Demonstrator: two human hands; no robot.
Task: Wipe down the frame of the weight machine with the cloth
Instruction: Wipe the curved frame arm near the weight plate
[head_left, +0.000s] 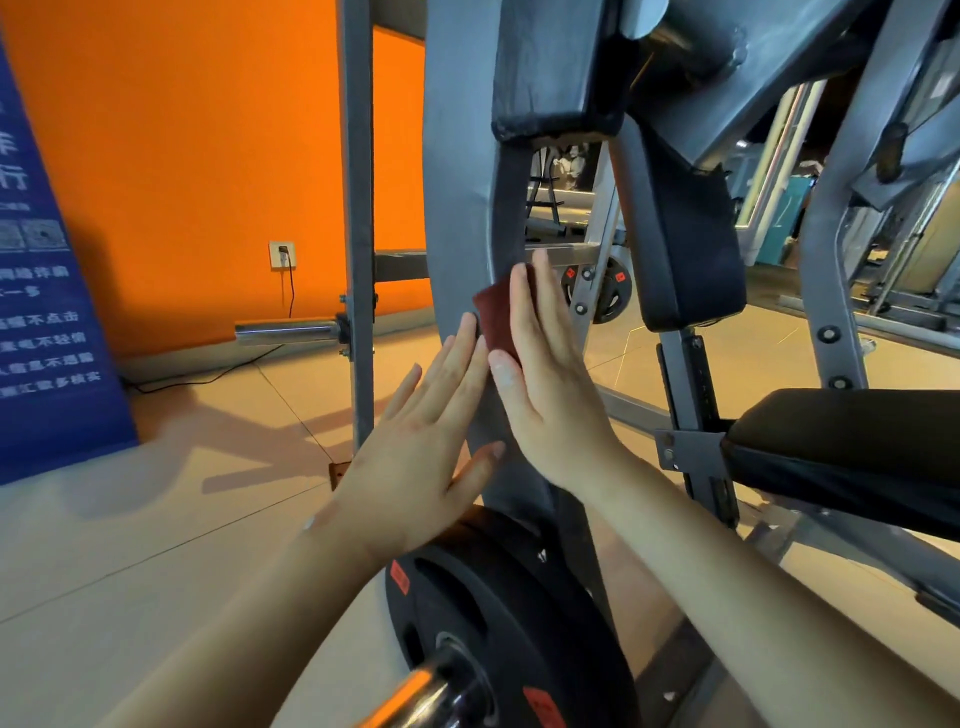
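Note:
A thick grey curved frame beam (457, 208) of the weight machine runs from the top of the view down to the middle. A small dark red cloth (496, 317) lies against the beam. My right hand (545, 379) presses the cloth flat onto the beam with straight fingers. My left hand (426, 447) rests open on the beam's left side, just below and beside the cloth, fingers straight.
A black weight plate (483, 613) on a chrome bar (415, 696) sits just below my hands. Black pads (680, 234) hang to the right, with a black seat (852, 447) further right. A thin grey upright (358, 208) and chrome peg (285, 332) stand left, before an orange wall.

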